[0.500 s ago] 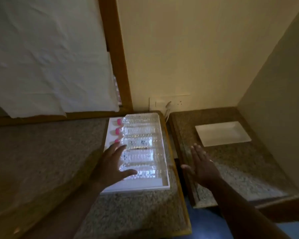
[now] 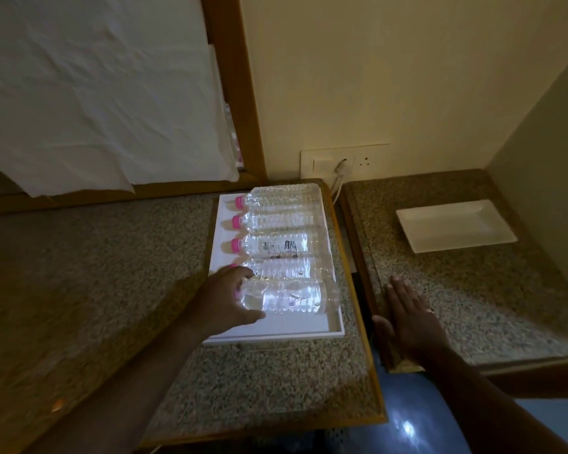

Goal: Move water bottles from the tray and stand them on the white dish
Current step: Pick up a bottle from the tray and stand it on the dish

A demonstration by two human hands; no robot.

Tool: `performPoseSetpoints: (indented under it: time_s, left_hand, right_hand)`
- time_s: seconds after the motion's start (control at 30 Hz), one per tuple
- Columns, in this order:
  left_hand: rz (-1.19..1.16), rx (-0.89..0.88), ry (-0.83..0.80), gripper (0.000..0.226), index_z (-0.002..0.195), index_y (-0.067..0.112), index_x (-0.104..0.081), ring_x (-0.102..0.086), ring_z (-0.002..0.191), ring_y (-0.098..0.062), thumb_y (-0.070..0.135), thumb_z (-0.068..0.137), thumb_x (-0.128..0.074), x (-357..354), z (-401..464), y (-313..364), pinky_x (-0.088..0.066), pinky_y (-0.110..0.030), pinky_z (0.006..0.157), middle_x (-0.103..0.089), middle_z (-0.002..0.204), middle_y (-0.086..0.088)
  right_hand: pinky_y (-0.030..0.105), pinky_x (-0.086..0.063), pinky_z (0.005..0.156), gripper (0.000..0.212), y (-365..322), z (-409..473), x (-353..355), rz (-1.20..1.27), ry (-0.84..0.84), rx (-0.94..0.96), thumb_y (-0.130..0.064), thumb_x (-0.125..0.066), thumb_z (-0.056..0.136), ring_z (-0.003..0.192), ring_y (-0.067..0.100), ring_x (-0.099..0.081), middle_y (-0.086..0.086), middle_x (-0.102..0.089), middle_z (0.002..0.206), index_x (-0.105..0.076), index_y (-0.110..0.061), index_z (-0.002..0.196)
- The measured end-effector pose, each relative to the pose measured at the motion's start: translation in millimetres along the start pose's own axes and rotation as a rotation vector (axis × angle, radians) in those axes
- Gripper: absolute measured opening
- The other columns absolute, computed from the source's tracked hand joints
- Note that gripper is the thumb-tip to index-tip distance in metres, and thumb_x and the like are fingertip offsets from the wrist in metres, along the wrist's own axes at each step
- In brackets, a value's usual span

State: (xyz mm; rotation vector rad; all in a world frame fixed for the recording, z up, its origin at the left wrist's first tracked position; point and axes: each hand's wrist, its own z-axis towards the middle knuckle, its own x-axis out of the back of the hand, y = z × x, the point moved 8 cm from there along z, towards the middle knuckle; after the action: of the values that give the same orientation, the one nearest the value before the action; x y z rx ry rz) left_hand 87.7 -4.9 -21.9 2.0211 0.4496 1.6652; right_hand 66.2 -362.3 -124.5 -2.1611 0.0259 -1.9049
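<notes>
Several clear water bottles with pink caps lie side by side in a white tray (image 2: 269, 335) on the left granite counter. My left hand (image 2: 225, 301) wraps the neck end of the nearest bottle (image 2: 292, 298), thumb under it and fingers over the top; the bottle's cap end sits slightly raised. The other bottles (image 2: 276, 221) lie flat behind it. A white rectangular dish (image 2: 454, 226) sits bare on the right counter. My right hand (image 2: 410, 317) rests flat, fingers spread, on the near left edge of that counter, well short of the dish.
A gap (image 2: 358, 283) separates the two wood-edged counters, with blue floor (image 2: 407, 424) below. A wall socket with a plugged cable (image 2: 340, 167) is behind the tray. A white cloth (image 2: 95, 93) hangs over the left counter's back. Walls enclose the right counter.
My left hand has closed around the neck of the nearest bottle, which has shifted and tilted a little. My right hand has stayed on the right counter's edge.
</notes>
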Motion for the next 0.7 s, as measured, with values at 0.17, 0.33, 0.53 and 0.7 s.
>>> performPoseSetpoints:
  time_s: [0.17,0.33,0.53,0.7]
  left_hand:
    - [-0.079,-0.219,0.016,0.067,0.113,0.021,-0.062,-0.051,0.089,-0.002,0.042,0.056,-0.091,29.6,15.6,57.7,-0.037,-0.001,0.074,-0.053,0.102,0.015]
    - [-0.329,-0.286,0.042,0.064,0.110,0.034,-0.060,-0.059,0.099,-0.002,0.048,0.055,-0.088,28.5,13.1,104.7,-0.047,-0.009,0.080,-0.062,0.109,0.016]
    - [-0.527,-0.262,0.078,0.063,0.111,0.045,-0.054,-0.060,0.099,0.003,0.036,0.060,-0.090,-0.8,10.9,117.2,-0.046,-0.012,0.081,-0.064,0.105,0.021]
    - [-0.571,-0.163,0.061,0.059,0.100,0.052,-0.057,-0.064,0.099,-0.002,0.039,0.055,-0.093,-5.3,12.1,99.7,-0.053,-0.025,0.088,-0.069,0.102,0.012]
  right_hand:
    - [0.053,-0.023,0.110,0.087,1.9,1.1,-3.7,-0.021,0.004,-0.003,-0.068,-0.019,0.093,0.141,0.035,-0.023,0.021,-0.031,0.152,-0.040,0.000,0.143]
    - [0.053,-0.024,0.110,0.086,7.5,1.8,-10.9,-0.033,-0.011,-0.022,-0.069,-0.019,0.094,0.142,0.036,-0.024,0.018,-0.028,0.154,-0.037,-0.002,0.145]
    - [0.055,-0.025,0.107,0.081,7.3,0.7,-9.7,-0.037,-0.004,-0.034,-0.065,-0.020,0.096,0.138,0.040,-0.032,0.021,-0.036,0.150,-0.043,-0.001,0.141]
    - [0.051,-0.018,0.112,0.073,8.1,-0.1,-11.0,-0.017,0.018,-0.040,-0.057,-0.025,0.097,0.143,0.034,-0.022,0.016,-0.029,0.155,-0.036,-0.004,0.146]
